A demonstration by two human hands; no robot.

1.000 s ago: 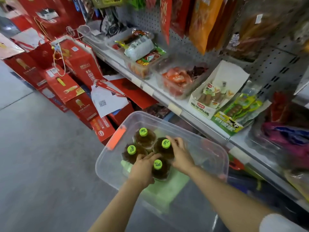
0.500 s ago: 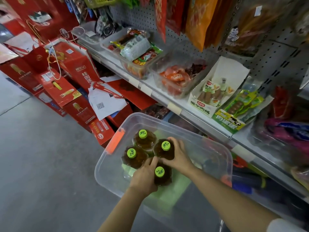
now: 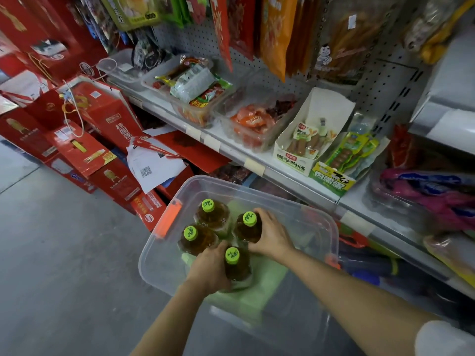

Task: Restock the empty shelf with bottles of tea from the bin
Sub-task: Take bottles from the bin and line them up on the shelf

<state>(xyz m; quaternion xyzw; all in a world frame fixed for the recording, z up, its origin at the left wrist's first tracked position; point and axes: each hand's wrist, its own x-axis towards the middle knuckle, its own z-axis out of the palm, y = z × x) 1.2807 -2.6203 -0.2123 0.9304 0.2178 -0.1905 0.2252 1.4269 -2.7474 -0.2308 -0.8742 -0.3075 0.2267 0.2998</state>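
Two bare hands reach down into a clear plastic bin (image 3: 321, 227) at lower centre of the frame, where four bottles of amber tea stand upright, long axes vertical, green caps pointing up toward the camera. The left hand (image 3: 209, 269) is curled around the near bottle (image 3: 236, 264), its fingers closed against the bottle's left side. The right hand (image 3: 273, 236) wraps the right bottle (image 3: 248, 227) from the right, fingers bent round its shoulder just under the cap. The far bottle (image 3: 212, 214) and the left bottle (image 3: 196, 240) stand untouched, packed close against the two being held; all four form a tight cluster toward the left half of the bin, on a pale green patch that shows through the bin's clear bottom. An orange latch (image 3: 168, 218) sits on the bin's left rim. Above and to the right, a white shelf (image 3: 231, 147) runs diagonally across the frame, carrying clear tubs of packaged snacks and an open sausage box (image 3: 305, 147). Red gift boxes (image 3: 84, 140) are piled on the grey floor (image 3: 51, 253) at left.
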